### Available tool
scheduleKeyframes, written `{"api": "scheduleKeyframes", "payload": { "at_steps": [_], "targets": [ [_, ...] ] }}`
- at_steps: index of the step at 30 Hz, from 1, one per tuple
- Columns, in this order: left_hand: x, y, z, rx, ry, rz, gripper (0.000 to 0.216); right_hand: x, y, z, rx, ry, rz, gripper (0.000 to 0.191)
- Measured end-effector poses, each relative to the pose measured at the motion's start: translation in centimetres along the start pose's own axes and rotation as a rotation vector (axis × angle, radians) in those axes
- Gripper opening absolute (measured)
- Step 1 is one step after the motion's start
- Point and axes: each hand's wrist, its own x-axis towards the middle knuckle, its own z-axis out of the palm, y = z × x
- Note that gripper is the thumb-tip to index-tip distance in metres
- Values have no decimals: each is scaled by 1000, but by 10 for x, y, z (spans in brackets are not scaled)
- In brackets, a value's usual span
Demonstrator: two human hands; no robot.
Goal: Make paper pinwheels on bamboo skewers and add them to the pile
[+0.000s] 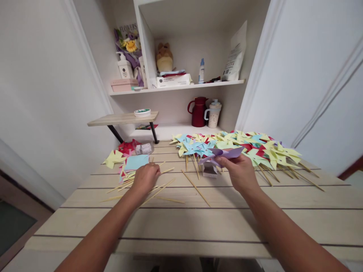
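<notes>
My right hand point(240, 172) is closed on a folded purple paper pinwheel head point(224, 154), held just above the wooden table point(198, 223). My left hand point(146, 177) rests knuckles-up on a scatter of thin wooden sticks point(159, 190), fingers curled down onto them; I cannot tell whether it grips one. A light blue paper square point(136, 161) lies just beyond the left hand. A small white box point(210, 170) stands under the purple pinwheel.
A big pile of finished yellow, blue and red pinwheels point(249, 149) on sticks covers the far right of the table. Red and yellow paper pieces point(120, 153) lie far left. Behind are a small wooden riser point(121, 119), a red jug point(198, 111), a mug and shelves.
</notes>
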Motion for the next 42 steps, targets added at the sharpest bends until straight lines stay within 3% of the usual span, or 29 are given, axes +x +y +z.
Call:
{"api": "scheduleKeyframes", "payload": {
  "at_steps": [4,11,19,27,35,42],
  "targets": [
    [-13,-10,-2,-4,19,30,20,0,-1,-1,-25,21,-9,20],
    [-37,-16,-1,31,-27,220,23,-4,-3,0,-18,6,-29,19],
    [-47,-5,-5,239,-110,171,24,-8,-7,3,54,-3,-15,18],
    [-44,-6,5,231,-144,140,25,-8,-10,3,92,-19,-9,17],
    [-39,-15,30,308,43,274,28,-8,-7,3,112,-38,46,19],
    [-31,-19,32,210,380,312,23,-8,-5,7,173,-55,122,22]
  ]
}}
